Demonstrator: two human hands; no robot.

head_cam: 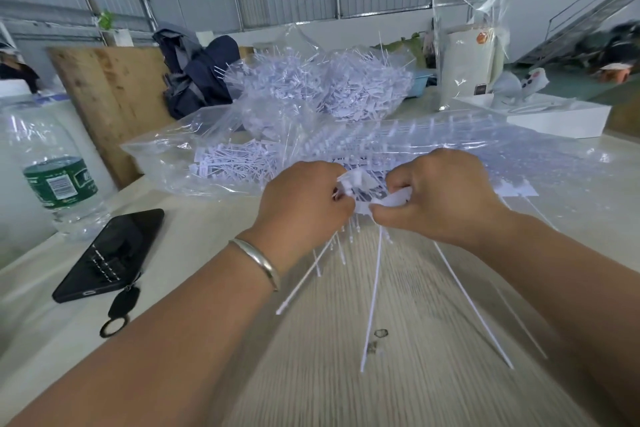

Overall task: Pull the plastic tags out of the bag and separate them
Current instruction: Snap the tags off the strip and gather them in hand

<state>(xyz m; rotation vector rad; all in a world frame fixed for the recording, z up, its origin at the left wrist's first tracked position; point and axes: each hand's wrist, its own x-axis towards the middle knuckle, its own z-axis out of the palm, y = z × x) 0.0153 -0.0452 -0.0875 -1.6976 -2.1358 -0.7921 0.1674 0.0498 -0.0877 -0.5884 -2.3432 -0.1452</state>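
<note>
My left hand [304, 199] and my right hand [440, 194] are closed side by side on one bunch of white plastic tags [363, 189], held just above the table. The tags' long thin tails [375, 288] fan down toward me over the wood. Right behind my hands lies a clear plastic bag [207, 156] with rows of tags inside. Further back a heap of loose separated tags [322, 87] rests on crumpled clear plastic.
A black phone [110, 253] with a ring strap lies at the left on the pale wooden table [415, 374]. A clear water bottle [52, 170] stands beside it. A white box [557, 114] and a tall wrapped package [467, 55] stand at the back right. A dark jacket [197, 76] sits behind.
</note>
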